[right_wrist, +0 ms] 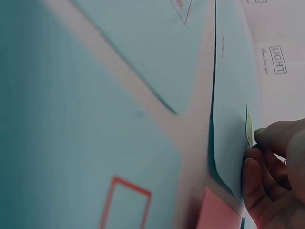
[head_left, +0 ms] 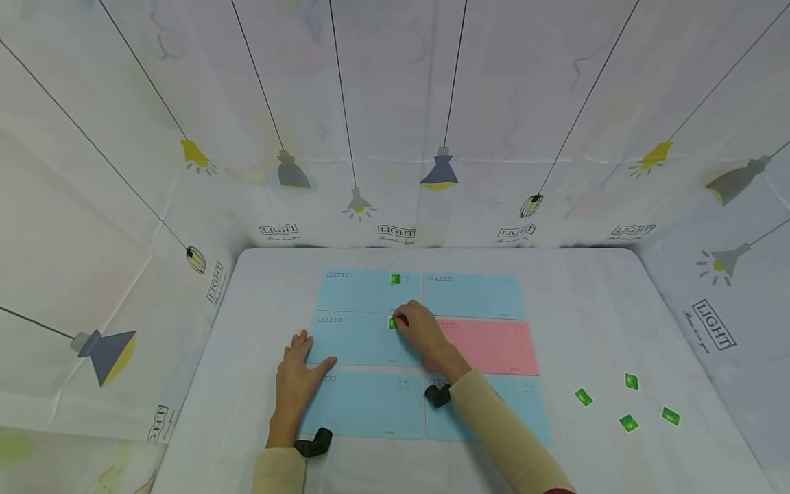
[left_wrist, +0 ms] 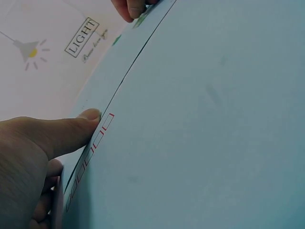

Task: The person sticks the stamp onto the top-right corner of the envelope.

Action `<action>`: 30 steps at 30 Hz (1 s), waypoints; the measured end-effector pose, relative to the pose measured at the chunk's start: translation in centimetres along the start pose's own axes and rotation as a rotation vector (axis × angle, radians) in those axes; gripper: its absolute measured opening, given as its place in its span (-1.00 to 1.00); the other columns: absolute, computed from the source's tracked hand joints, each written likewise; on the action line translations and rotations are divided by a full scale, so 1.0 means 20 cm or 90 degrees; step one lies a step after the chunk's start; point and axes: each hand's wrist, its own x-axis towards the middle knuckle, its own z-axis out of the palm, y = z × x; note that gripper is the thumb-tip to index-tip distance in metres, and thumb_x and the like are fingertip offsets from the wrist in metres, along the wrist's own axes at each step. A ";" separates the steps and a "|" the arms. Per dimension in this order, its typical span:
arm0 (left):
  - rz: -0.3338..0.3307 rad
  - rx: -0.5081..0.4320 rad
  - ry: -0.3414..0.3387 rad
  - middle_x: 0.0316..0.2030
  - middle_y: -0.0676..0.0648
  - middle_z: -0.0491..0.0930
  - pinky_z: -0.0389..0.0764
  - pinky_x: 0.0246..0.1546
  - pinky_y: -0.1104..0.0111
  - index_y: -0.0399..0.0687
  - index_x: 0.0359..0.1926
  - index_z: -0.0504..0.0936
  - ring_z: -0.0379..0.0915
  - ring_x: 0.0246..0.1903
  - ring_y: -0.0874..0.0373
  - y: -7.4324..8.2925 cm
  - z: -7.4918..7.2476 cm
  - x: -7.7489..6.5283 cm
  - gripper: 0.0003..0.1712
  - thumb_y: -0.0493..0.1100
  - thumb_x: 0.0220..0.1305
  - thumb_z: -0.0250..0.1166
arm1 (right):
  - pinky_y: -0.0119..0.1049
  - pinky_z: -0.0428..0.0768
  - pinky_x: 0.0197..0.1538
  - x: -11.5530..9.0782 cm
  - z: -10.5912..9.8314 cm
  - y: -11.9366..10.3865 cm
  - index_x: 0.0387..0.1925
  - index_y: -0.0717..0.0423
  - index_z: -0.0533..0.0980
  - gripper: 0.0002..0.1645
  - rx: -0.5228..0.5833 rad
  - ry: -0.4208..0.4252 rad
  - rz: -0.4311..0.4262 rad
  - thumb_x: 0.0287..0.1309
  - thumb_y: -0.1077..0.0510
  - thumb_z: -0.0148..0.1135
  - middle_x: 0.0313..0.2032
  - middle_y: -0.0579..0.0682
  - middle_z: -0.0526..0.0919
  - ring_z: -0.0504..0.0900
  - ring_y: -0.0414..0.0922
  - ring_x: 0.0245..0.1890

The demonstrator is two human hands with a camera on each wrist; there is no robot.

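My right hand (head_left: 422,332) is over the right part of the middle-left blue envelope (head_left: 361,343). Its thumb and fingertips pinch the edge of a green stamp (head_left: 391,324), which stands tilted against the paper in the right wrist view (right_wrist: 249,125). Spread at that envelope's left side, my left hand (head_left: 296,381) rests its thumb near the seam with the blue envelope below (head_left: 364,412). Another green stamp (head_left: 395,279) lies near the top right of the upper-left blue envelope (head_left: 358,295).
To the right lie a pink envelope (head_left: 494,346) and two blue envelopes, one above it (head_left: 472,302) and one below (head_left: 537,418). Several loose green stamps (head_left: 629,422) are scattered on the white tablecloth (head_left: 592,309) farther right. A lamp-printed curtain (head_left: 382,82) closes off the back.
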 end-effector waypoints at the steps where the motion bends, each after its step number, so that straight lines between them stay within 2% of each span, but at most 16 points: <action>1: 0.001 -0.001 0.001 0.50 -0.21 0.22 0.00 0.51 -0.20 -0.35 0.38 0.37 -0.07 0.56 -0.22 0.00 0.00 0.00 -0.06 0.08 0.13 0.50 | -0.27 0.59 -0.18 0.00 0.00 0.00 -0.16 0.11 0.70 -0.85 0.006 0.000 -0.001 0.33 0.19 0.26 -0.27 -0.03 0.64 0.52 -0.19 -0.32; 8: 0.004 -0.004 0.006 0.49 -0.22 0.24 0.00 0.53 -0.17 -0.35 0.38 0.38 -0.05 0.56 -0.18 0.01 -0.01 -0.01 -0.07 0.08 0.14 0.50 | -0.27 0.60 -0.19 -0.01 -0.01 0.00 -0.15 0.11 0.68 -0.83 0.026 -0.009 -0.009 0.39 0.17 0.20 -0.24 -0.02 0.65 0.55 -0.19 -0.28; 16: 0.004 -0.009 0.007 0.48 -0.22 0.24 0.00 0.52 -0.17 -0.36 0.38 0.38 -0.06 0.56 -0.18 0.01 0.00 -0.01 -0.07 0.08 0.14 0.50 | -0.32 0.55 -0.26 -0.02 -0.02 0.00 -0.16 0.13 0.66 -0.83 0.038 -0.002 -0.020 0.38 0.16 0.19 -0.30 -0.03 0.63 0.47 -0.22 -0.37; 30: 0.017 -0.012 0.010 0.47 -0.25 0.25 -0.01 0.53 -0.15 -0.38 0.37 0.38 -0.04 0.56 -0.17 0.01 -0.01 -0.01 -0.07 0.06 0.14 0.50 | -0.34 0.56 -0.20 -0.03 -0.05 0.02 -0.12 0.11 0.64 -0.82 0.058 -0.025 0.016 0.39 0.15 0.17 -0.26 -0.07 0.63 0.48 -0.23 -0.33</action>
